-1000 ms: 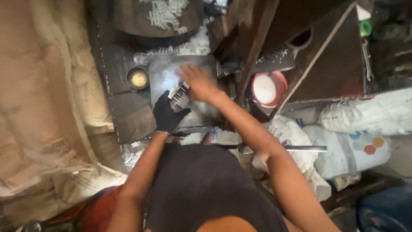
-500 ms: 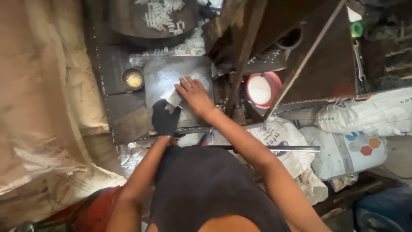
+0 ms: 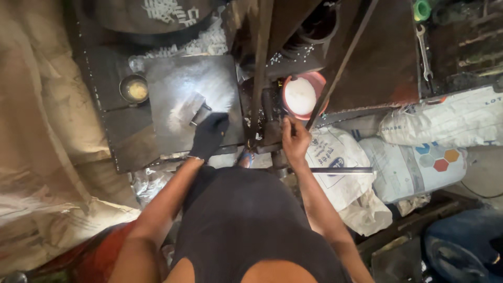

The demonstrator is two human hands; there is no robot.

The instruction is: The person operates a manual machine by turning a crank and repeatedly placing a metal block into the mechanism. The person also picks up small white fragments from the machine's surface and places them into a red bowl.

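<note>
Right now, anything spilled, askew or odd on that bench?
Yes: pale metal scraps lie scattered loose above the grey plate. The gloved left hand rests at that plate's edge; the bare right hand grips a slanted rod.

Dull scuffed metal plate point(image 3: 178, 99), woven plastic sacks point(image 3: 419, 157)

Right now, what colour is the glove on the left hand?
Black. The glove covers the whole left hand, seen best in the head view; the right hand is bare.
</note>
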